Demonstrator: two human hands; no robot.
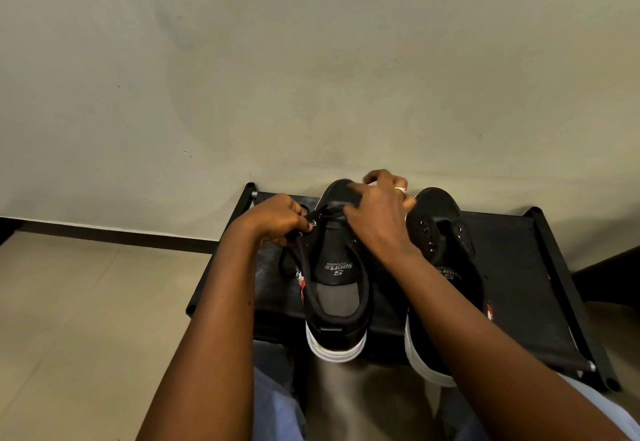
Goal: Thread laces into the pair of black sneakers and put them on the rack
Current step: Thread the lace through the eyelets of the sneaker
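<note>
Two black sneakers with white soles stand side by side on a low black rack (pixel 512 288), heels toward me. The left sneaker (pixel 337 288) has a black lace (pixel 294 257) crossing its upper eyelets and looping down its left side. My left hand (pixel 277 218) pinches that lace at the sneaker's left eyelet row. My right hand (pixel 381 212) lies over the sneaker's toe end with its fingers curled at the right eyelets; what they hold is hidden. The right sneaker (pixel 446 267) shows bare eyelets with no lace in view.
The rack stands against a plain beige wall (pixel 311 59) with a dark skirting strip. Pale floor tiles (pixel 86 319) spread to the left. My knees in blue jeans (pixel 277 406) sit just in front of the rack.
</note>
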